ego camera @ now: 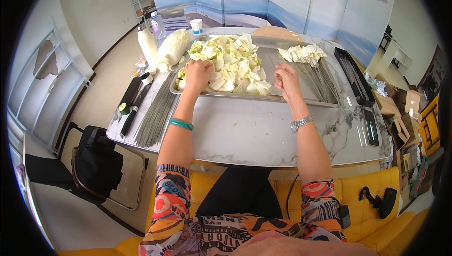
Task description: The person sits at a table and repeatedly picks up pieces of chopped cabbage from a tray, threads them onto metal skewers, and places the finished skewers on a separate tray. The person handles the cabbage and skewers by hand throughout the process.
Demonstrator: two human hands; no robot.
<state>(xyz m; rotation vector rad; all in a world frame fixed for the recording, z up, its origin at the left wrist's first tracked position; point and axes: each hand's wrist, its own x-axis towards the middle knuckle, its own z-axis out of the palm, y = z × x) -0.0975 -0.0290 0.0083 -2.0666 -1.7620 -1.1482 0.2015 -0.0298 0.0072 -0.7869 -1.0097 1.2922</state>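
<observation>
Cut pieces of napa cabbage (233,65) are heaped in a shallow metal tray (226,95). My left hand (198,74) is at the heap's left side, fingertips bent down among the leaves; whether they pinch a piece is hidden. Over the tray's middle, right of the heap, my right hand (286,78) has its fingers closed on what looks like a thin skewer, faintly visible along the wrist. Threaded cabbage pieces (304,54) sit on a bundle of thin grey skewers (319,79) at the tray's right. More loose skewers (157,114) lie left of the tray.
Left of the tray are a whole napa cabbage (174,49), a white-filled bottle (147,44), a clear bottle (158,24), a paper cup (196,26) and a black-handled knife (130,120). Right stand a black long box (353,76) and a phone (370,127). Cardboard boxes (406,104) lie beyond.
</observation>
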